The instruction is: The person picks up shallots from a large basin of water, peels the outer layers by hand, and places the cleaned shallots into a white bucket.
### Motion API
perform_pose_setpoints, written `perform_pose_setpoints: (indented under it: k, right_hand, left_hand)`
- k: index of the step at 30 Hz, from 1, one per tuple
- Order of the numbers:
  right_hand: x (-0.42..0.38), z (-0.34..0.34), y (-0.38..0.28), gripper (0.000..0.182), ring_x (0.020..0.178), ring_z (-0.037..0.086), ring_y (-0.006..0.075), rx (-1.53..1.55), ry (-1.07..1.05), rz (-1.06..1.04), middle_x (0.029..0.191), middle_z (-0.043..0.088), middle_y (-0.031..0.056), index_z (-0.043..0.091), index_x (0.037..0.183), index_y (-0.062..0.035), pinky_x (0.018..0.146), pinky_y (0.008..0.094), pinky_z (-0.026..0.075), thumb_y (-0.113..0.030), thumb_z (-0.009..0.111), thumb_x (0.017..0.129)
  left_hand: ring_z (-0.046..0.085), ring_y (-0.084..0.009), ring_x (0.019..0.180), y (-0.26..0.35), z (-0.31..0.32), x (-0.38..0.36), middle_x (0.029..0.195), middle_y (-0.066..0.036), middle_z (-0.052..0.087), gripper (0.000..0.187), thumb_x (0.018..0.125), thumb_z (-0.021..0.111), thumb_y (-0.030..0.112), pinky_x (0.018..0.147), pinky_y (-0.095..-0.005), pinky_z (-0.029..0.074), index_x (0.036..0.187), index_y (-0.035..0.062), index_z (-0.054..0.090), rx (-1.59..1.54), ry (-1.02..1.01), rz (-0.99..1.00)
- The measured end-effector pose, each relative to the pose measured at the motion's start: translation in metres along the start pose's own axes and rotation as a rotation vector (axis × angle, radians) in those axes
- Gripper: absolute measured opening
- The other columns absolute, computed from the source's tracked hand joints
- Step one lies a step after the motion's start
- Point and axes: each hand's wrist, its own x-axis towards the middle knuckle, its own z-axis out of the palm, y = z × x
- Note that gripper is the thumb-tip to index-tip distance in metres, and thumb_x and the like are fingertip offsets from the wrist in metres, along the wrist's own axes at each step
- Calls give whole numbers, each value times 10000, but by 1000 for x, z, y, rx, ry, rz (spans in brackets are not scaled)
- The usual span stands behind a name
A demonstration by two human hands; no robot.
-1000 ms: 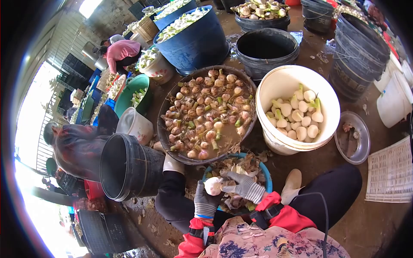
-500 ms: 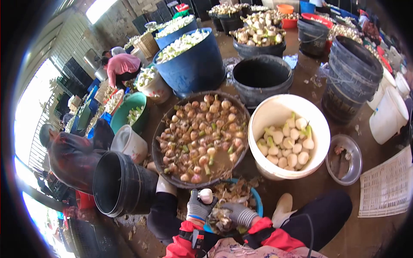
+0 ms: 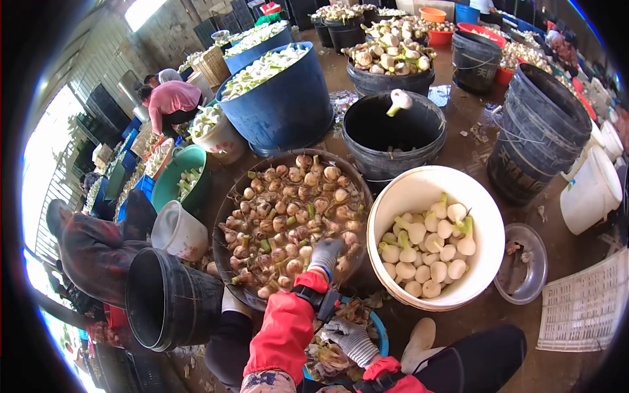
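I watch remotely the left hand (image 3: 325,254) among garlic (image 3: 292,208) in the tub (image 3: 229,198) at my eleven o'clock, the right hand (image 3: 352,339) over peels (image 3: 325,361) close at twelve, and cannot tell if either pinches something.

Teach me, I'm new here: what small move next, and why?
Perhaps close the grey-gloved left hand on one round, brownish garlic bulb: it reaches to such bulbs in the round dark basin, and the grey-gloved right hand shows no bulb.

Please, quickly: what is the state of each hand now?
Left hand: at the garlic bulbs; open or closed cannot be told.
Right hand: at the peelings; open or closed cannot be told.
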Motion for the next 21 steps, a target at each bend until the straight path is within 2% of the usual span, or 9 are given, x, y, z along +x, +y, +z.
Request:
perform_pose_setpoints:
  k: [2, 5, 6, 9, 10, 14, 17, 19, 21]
  right_hand:
    - [1, -6, -17, 314, 857, 634, 162, 248, 62, 177, 941, 672, 84, 604, 1077, -1, 769, 282, 498, -190, 661, 833]
    - [4, -14, -19, 361, 875, 624, 170, 285, -21, 515, 968, 661, 114, 600, 1110, -9, 750, 280, 492, -241, 660, 839]
    - [4, -6, 14, 366, 863, 623, 244, 135, -16, 363, 968, 656, 142, 605, 1105, -32, 760, 330, 478, -316, 602, 874]
    - [3, -4, 15, 376, 863, 612, 293, 118, -33, 246, 952, 648, 165, 615, 1086, -49, 791, 355, 465, -366, 556, 892]
    - [3, -6, 7, 340, 847, 616, 277, 90, -74, 324, 935, 653, 154, 628, 1054, -48, 777, 343, 467, -339, 575, 885]
    - [-11, -5, 0, 283, 794, 625, 223, -14, 28, 135, 887, 657, 128, 638, 1036, -53, 744, 319, 470, -281, 601, 874]
    - [-24, -14, -17, 278, 810, 633, 203, -67, 68, 177, 883, 668, 101, 639, 1006, -11, 742, 287, 486, -254, 587, 881]
    - [-29, -14, -31, 247, 747, 616, 156, 121, 143, 131, 830, 664, 85, 640, 1006, -21, 695, 263, 481, -230, 603, 879]
    - [-33, -17, -39, 235, 712, 578, 96, 165, 187, 287, 810, 650, 53, 632, 1029, -19, 653, 233, 467, -198, 614, 877]
  left_hand:
    - [607, -286, 956, -70, 13, 45, 1042, -177, 636, 611, 719, 712, 368, 850, -357, 456, 1174, -5, 544, 167, -1, 72]
    - [584, -314, 1014, -76, 19, 40, 1123, -191, 600, 737, 661, 789, 277, 889, -358, 449, 1256, -11, 462, 146, 20, 161]
    - [570, -323, 1041, -71, 18, 34, 1164, -203, 577, 798, 633, 817, 235, 898, -362, 450, 1283, -12, 426, 168, 5, 191]
    - [529, -319, 1111, -32, 10, -4, 1210, -242, 531, 800, 623, 826, 229, 947, -366, 422, 1284, 5, 435, 99, -149, 67]
    - [531, -326, 1099, -44, 10, 2, 1209, -271, 511, 752, 651, 804, 293, 946, -371, 425, 1265, 24, 463, 292, -66, 241]
    - [531, -328, 1091, -36, 30, 13, 1122, -216, 580, 648, 679, 725, 510, 958, -370, 403, 1121, 56, 589, 576, 36, 151]
    - [560, -313, 1042, -19, 22, -1, 1033, -180, 628, 609, 667, 739, 492, 925, -369, 419, 1071, 53, 614, 389, -110, 140]
    - [612, -279, 928, -42, 28, 15, 936, -163, 656, 555, 664, 760, 417, 822, -355, 471, 1040, 36, 615, 447, 4, 220]
    - [625, -257, 841, -51, 19, 12, 931, -157, 653, 522, 654, 780, 343, 778, -332, 484, 1028, 20, 613, 201, -109, 147]
